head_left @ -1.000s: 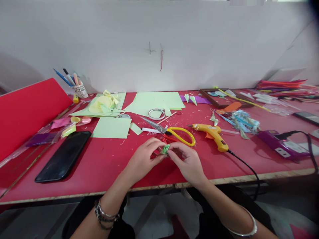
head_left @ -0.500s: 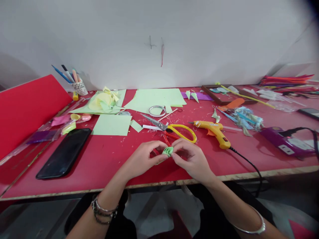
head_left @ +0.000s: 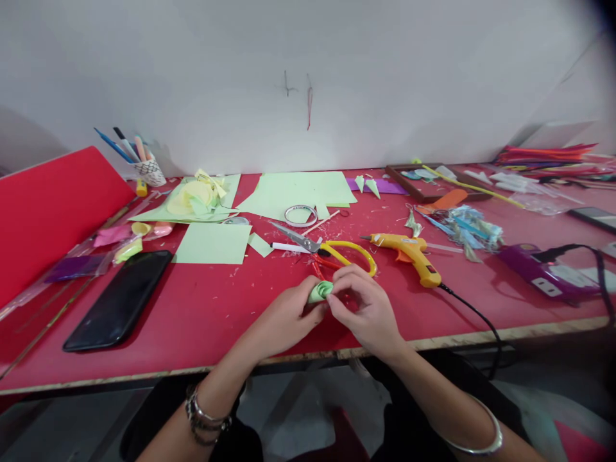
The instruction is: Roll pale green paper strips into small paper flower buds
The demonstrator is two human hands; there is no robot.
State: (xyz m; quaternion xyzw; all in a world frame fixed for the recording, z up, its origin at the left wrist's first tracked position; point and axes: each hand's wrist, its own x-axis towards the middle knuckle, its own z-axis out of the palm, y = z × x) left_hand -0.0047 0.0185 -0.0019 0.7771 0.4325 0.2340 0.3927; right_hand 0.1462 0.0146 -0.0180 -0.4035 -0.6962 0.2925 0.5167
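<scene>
A small green paper roll (head_left: 319,292), coiled into a spiral like a rosette, is held above the table's front part. My left hand (head_left: 287,314) grips its left side between thumb and fingers. With thumb and fingertips closed, my right hand (head_left: 364,308) pinches its right edge. Just beyond the hands lie yellow-handled scissors (head_left: 349,251), blades pointing left, and a red-handled tool partly hidden by my fingers. To the right of them rests a yellow glue gun (head_left: 409,253) with a black cable.
Green paper sheets (head_left: 212,244), a tape roll (head_left: 301,215) and paper cones (head_left: 372,187) lie farther back. A black phone (head_left: 120,301) is at the left, below a red board (head_left: 52,212). A purple power strip (head_left: 543,273) and tassels (head_left: 471,228) are on the right.
The green paper roll has turned in my fingers, so its spiral end and more of its side now show. My left hand has shifted its grip around it.
</scene>
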